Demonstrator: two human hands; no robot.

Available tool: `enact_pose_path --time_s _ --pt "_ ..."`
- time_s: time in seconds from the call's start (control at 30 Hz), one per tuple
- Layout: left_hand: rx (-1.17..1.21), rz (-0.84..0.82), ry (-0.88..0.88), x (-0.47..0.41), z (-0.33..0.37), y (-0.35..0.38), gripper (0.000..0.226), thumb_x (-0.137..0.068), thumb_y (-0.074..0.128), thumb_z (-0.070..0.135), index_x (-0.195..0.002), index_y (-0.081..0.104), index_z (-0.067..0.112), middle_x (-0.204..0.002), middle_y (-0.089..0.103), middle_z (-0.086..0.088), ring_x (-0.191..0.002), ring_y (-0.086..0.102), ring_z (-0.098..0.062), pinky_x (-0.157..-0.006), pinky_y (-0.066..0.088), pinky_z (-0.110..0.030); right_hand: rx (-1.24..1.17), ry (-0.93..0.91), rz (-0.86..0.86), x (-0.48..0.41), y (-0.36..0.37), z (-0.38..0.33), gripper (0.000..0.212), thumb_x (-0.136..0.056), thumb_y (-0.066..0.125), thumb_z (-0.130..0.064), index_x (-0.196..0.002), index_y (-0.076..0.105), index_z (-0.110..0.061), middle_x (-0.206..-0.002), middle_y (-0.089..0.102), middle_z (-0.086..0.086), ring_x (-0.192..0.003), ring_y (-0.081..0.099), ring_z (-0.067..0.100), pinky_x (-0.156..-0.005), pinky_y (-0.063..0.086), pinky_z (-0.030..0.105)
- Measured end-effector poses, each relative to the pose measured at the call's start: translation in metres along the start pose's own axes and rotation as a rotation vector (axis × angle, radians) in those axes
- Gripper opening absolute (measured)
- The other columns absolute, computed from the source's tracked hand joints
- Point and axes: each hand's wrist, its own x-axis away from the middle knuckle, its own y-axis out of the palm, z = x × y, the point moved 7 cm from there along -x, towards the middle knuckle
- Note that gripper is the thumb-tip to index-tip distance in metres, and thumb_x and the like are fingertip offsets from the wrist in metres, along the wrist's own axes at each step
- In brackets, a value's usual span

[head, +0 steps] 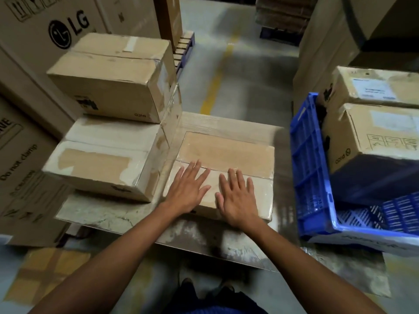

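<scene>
- Head view: both hands lie flat on a low box [226,152], taped along its top seam, which sits on a worn platform [102,214] right in front of the person.
- The left hand [188,191] presses palm-down on the box's near left part, fingers straight and spread, gripping nothing.
- The right hand [237,200] lies just beside it on the near right part, fingers also straight and slightly spread, holding nothing.
- A blue crate [310,166] stands to the right of the platform. It holds a front carton [371,141] printed with handling symbols and a small upside-down word that looks like "pico".
- A rear carton [374,87] sits behind that one, and whether it is inside the crate I cannot tell. The white labels on both are too blurred to read.
- Left of the low box and touching it, two boxes are stacked: a top box [108,75] with the same upside-down word, on a bottom box [99,155] with torn tape patches.
- Behind the stack a tall carton [45,23] shows the LG logo.
- A side carton [20,166] at far left reads "Do not clamp".
</scene>
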Motion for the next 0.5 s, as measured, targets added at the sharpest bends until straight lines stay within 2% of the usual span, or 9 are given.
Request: enact_pose_path --time_s 0.03,0.1,0.17,0.23,0.3,0.33,0.37,0.43,0.5 --pt "-0.025 0.005 0.014 -0.002 -0.001 -0.003 0.078 -0.091 0.000 0.065 -0.159 0.016 0.030 -0.168 0.008 -0.007 -0.154 0.006 -0.024 -0.123 0.008 -0.045 0.027 -0.012 0.010 -0.001 -0.005 0.000 0.070 -0.099 0.016 -0.053 -0.156 0.030 -0.016 -0.164 0.023 0.017 -0.151 0.020 0.038 -0.116 0.022 0.058" --pt "-0.095 0.045 0.062 -0.013 -0.001 -0.015 0.072 -0.096 0.016 0.064 -0.157 0.024 0.026 -0.159 0.028 -0.011 -0.145 0.026 -0.028 -0.116 0.022 -0.046 0.093 -0.044 0.058 -0.010 -0.016 0.002 0.062 -0.096 0.025 -0.059 -0.139 0.045 -0.018 -0.147 0.042 0.014 -0.131 0.041 0.034 -0.098 0.037 0.052" --pt "-0.105 0.068 0.099 -0.028 0.000 -0.028 0.064 -0.100 0.031 0.057 -0.154 0.029 0.024 -0.148 0.038 -0.011 -0.134 0.034 -0.028 -0.111 0.028 -0.045 0.113 -0.020 0.069 -0.024 -0.028 0.006 0.060 -0.093 0.030 -0.066 -0.130 0.046 -0.022 -0.134 0.046 0.010 -0.117 0.045 0.030 -0.089 0.041 0.048" --pt "-0.051 0.050 0.107 -0.042 -0.004 -0.029 0.062 -0.102 0.031 0.055 -0.157 0.022 0.026 -0.159 0.024 -0.014 -0.146 0.020 -0.031 -0.120 0.018 -0.047 0.100 0.035 0.038 -0.037 -0.031 0.010 0.067 -0.092 0.027 -0.071 -0.140 0.038 -0.025 -0.147 0.037 0.014 -0.130 0.038 0.034 -0.099 0.038 0.055" --pt "-0.013 -0.003 0.095 -0.051 -0.008 -0.020 0.066 -0.102 0.023 0.059 -0.160 0.004 0.033 -0.167 -0.009 -0.012 -0.154 -0.009 -0.030 -0.124 -0.001 -0.051 0.053 0.071 -0.021 -0.044 -0.021 0.016 0.079 -0.094 0.013 -0.074 -0.158 0.015 -0.028 -0.168 0.002 0.013 -0.153 0.006 0.037 -0.117 0.015 0.064" --pt "-0.019 -0.012 0.087 -0.053 -0.010 -0.014 0.067 -0.102 0.019 0.061 -0.159 -0.003 0.035 -0.166 -0.017 -0.011 -0.153 -0.017 -0.029 -0.123 -0.006 -0.051 0.029 0.086 -0.045 -0.044 -0.015 0.019 0.083 -0.093 0.005 -0.076 -0.161 0.002 -0.029 -0.168 -0.013 0.010 -0.155 -0.010 0.035 -0.120 0.004 0.064" --pt "-0.034 -0.016 0.080 -0.054 -0.011 -0.011 0.067 -0.101 0.017 0.062 -0.159 -0.006 0.036 -0.165 -0.020 -0.010 -0.152 -0.020 -0.028 -0.123 -0.008 -0.052 0.019 0.095 -0.054 -0.043 -0.010 0.020 0.084 -0.093 0.001 -0.077 -0.161 -0.004 -0.028 -0.166 -0.020 0.008 -0.153 -0.018 0.032 -0.121 -0.002 0.063" --pt "-0.056 -0.024 0.080 -0.055 -0.013 -0.011 0.068 -0.100 0.017 0.064 -0.159 -0.004 0.037 -0.166 -0.016 -0.010 -0.153 -0.014 -0.029 -0.123 -0.004 -0.053 0.032 0.101 -0.057 -0.043 -0.008 0.023 0.086 -0.092 0.001 -0.079 -0.161 -0.004 -0.029 -0.166 -0.019 0.006 -0.154 -0.017 0.031 -0.121 -0.002 0.062" --pt "-0.088 0.000 0.110 -0.061 -0.014 -0.020 0.070 -0.097 0.021 0.068 -0.158 0.008 0.037 -0.167 0.002 -0.011 -0.153 0.005 -0.032 -0.121 0.009 -0.055 0.052 0.088 -0.035 -0.048 -0.018 0.024 0.086 -0.090 0.010 -0.081 -0.160 0.011 -0.031 -0.169 -0.001 0.007 -0.155 0.002 0.033 -0.119 0.013 0.061"
